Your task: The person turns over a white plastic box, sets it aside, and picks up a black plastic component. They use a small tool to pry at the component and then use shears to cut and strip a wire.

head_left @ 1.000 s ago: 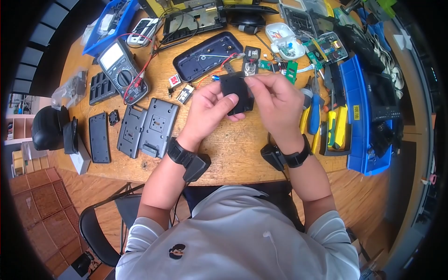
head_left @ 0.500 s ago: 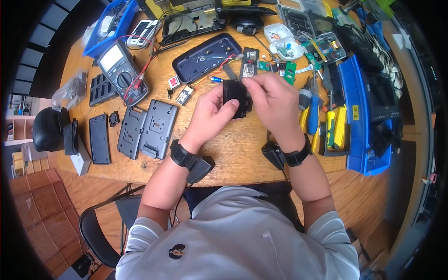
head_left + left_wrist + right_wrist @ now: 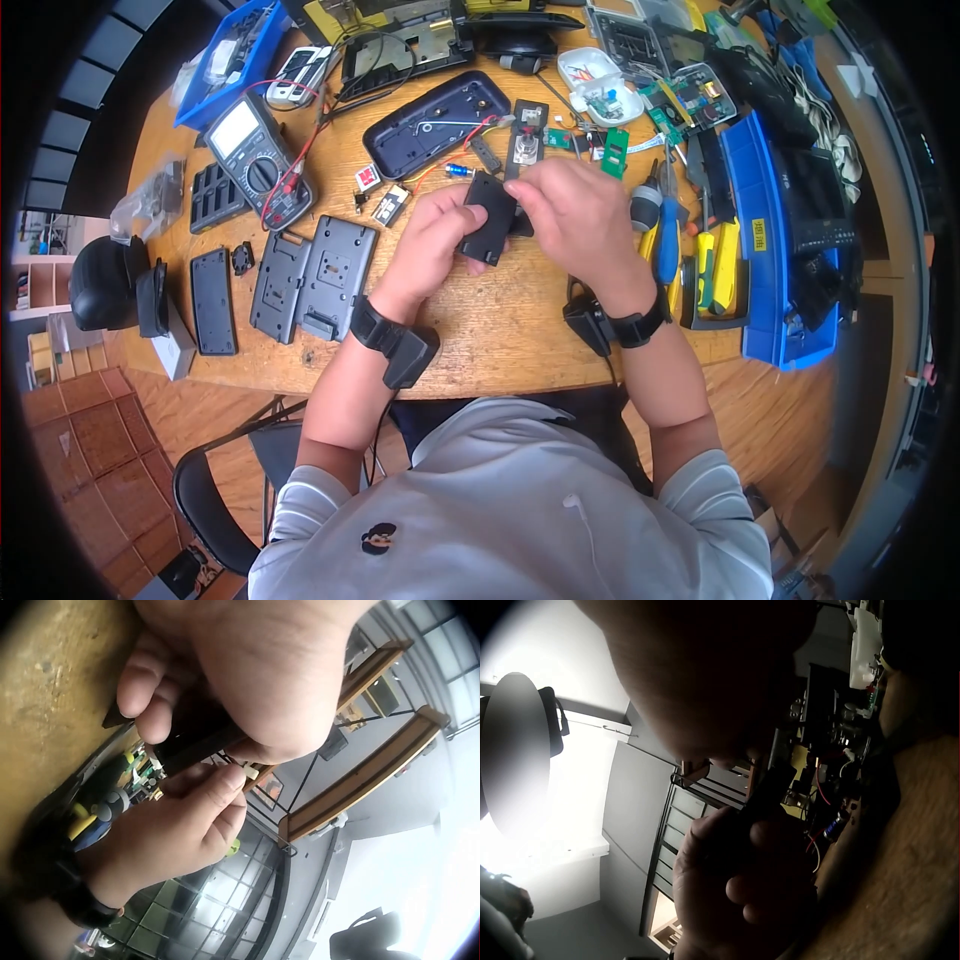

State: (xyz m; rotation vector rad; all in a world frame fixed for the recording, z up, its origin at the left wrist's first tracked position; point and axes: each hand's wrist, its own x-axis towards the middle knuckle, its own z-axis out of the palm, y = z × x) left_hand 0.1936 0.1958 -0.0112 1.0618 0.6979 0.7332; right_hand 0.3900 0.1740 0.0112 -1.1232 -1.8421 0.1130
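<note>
My left hand (image 3: 430, 238) grips a flat black rectangular plastic case (image 3: 487, 222) above the table, thumb lying on its broad face. At the upper right corner of that case, my right hand (image 3: 588, 215) has thumb and forefinger tips together. A small pale piece (image 3: 250, 771) shows at the right thumb tip in the left wrist view; its kind cannot be made out. Beneath the right hand, a dark part (image 3: 522, 222) shows behind the case. Fingers and shadow hide much of the case in both wrist views.
Beyond the hands lie a dark blue shell (image 3: 436, 122), a blue cylindrical part (image 3: 459, 171) with wires, and green boards (image 3: 614, 152). A multimeter (image 3: 258, 165) and black plates (image 3: 336, 265) sit left. Screwdrivers (image 3: 668, 240) and a blue bin (image 3: 750, 300) stand right.
The black case has turned from nearly upright to a tilt, its lower end leftward. Both hands have shifted slightly left, staying at the case.
</note>
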